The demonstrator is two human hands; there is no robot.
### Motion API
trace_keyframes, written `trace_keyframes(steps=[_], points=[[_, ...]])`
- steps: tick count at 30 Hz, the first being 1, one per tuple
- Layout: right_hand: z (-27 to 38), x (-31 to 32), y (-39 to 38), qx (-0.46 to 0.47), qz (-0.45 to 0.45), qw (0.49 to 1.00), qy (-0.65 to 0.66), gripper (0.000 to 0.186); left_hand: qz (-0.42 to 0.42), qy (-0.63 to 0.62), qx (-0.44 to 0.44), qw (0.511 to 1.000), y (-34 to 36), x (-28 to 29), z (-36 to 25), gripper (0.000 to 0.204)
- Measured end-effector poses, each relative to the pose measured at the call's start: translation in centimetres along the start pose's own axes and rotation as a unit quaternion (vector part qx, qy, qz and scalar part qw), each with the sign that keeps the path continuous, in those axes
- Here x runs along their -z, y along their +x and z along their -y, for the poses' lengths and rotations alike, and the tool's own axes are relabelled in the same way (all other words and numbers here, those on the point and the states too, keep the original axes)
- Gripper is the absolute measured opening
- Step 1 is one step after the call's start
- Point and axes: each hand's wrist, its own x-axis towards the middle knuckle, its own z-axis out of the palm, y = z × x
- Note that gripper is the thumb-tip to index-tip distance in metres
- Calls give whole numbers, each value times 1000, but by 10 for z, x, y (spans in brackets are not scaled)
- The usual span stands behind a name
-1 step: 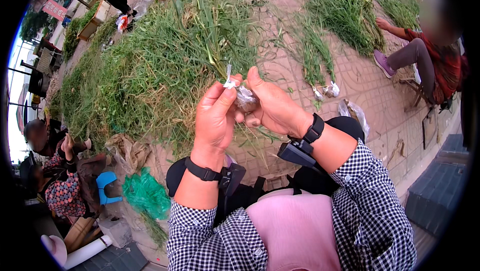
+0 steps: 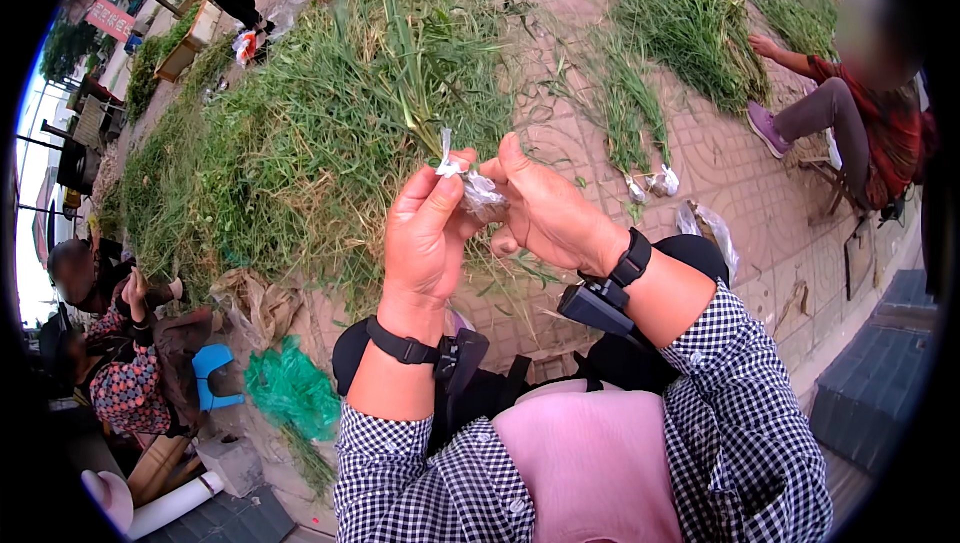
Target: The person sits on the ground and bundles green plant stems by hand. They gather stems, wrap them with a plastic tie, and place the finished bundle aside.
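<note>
In front of me my left hand (image 2: pixel 422 233) pinches the white tied neck of a small clear plastic bag (image 2: pixel 482 201) between thumb and fingers. The bag is wrapped round the base of a bundle of tall green stalks (image 2: pixel 408 68), which rises away from me over the heap. Something dark shows inside the bag; I cannot make out what. My right hand (image 2: pixel 562 205) is close beside the bag on its right, thumb stretched up and fingers loosely bent. Some of its fingertips are hidden behind the bag, so contact is unclear.
A large heap of cut grass-like plants (image 2: pixel 270 143) lies ahead and left. Similar bundles with bagged bases (image 2: pixel 663 181) lie right on the paving. A person (image 2: pixel 850 113) sits at the right by another pile (image 2: pixel 690 33). Green plastic (image 2: pixel 292 383) and a blue stool (image 2: pixel 212 378) are left.
The bag and the stalks have shifted slightly left with my left hand. A gap has opened between the bag and my right palm, and its thumb stands freer.
</note>
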Motion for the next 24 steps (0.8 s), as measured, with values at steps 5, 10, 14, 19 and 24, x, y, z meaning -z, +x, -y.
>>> trace_keyframes(steps=[5, 10, 14, 19, 24], points=[[11, 13, 3, 73, -43, 996, 27, 61, 19, -16, -85, 996, 10, 26, -3, 20], [14, 26, 5, 80, 28, 992, 92, 57, 12, -20, -72, 997, 9, 26, -3, 19], [20, 27, 4, 110, 1, 990, 83, 55, 23, 43, -41, 998, 3, 20, -5, 16], [33, 24, 4, 146, -12, 986, 85, 53, 65, 160, -20, 985, -7, 8, 0, 16], [36, 28, -1, 113, 30, 990, 83, 52, 95, 173, -24, 980, -4, 7, 4, 20]])
